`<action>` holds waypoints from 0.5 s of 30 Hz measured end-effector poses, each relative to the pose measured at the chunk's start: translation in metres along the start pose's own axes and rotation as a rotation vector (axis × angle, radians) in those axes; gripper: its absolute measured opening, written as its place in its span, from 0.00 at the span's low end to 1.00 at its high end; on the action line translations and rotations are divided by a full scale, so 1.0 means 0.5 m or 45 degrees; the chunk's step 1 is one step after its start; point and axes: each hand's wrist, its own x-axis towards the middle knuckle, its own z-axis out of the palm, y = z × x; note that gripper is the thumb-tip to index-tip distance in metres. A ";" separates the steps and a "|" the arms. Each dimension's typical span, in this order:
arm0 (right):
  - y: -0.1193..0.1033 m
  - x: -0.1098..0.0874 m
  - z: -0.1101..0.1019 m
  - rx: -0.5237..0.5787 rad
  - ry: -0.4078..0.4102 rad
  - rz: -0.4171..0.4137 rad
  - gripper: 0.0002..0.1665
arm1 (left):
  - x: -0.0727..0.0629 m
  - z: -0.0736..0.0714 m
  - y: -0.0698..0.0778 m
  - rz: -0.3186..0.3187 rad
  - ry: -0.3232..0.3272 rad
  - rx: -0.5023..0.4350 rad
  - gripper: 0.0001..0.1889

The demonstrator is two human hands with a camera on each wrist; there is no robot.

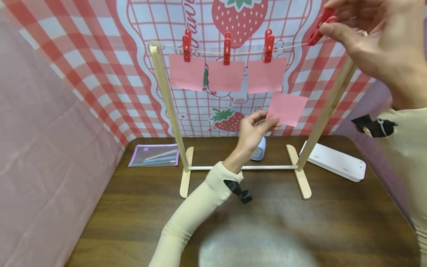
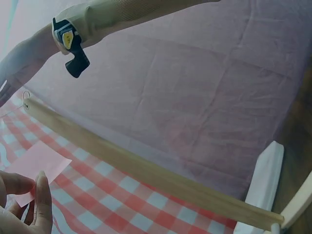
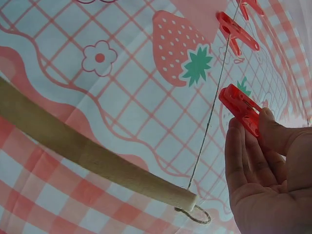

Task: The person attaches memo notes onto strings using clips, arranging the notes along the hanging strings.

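Note:
My left hand (image 1: 253, 131) pinches a pink paper square (image 1: 288, 109) by its lower left corner, below the string and right of the hanging papers. Up at the right, my right hand (image 1: 383, 40) pinches a red clothespin (image 1: 321, 26) between thumb and fingers, its tip at the string (image 3: 208, 124). In the right wrist view the clothespin (image 3: 242, 108) is squeezed near its handle ends. Three pink squares hang in a row, a left one (image 1: 186, 74), a middle one (image 1: 226, 77) and a right one (image 1: 267, 76), each under a red clothespin.
A wooden frame with a left post (image 1: 169, 107) and a right post (image 1: 328, 107) holds the string above a brown table (image 1: 143, 215). Behind stand a mesh pouch (image 1: 155, 155) with pens, a white case (image 1: 337, 161) and a pale cup-like thing (image 1: 259, 149). A strawberry-print cloth hangs at the back.

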 end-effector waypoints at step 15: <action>-0.004 0.016 -0.006 -0.006 -0.070 0.048 0.19 | 0.024 0.044 0.017 0.004 -0.006 -0.100 0.15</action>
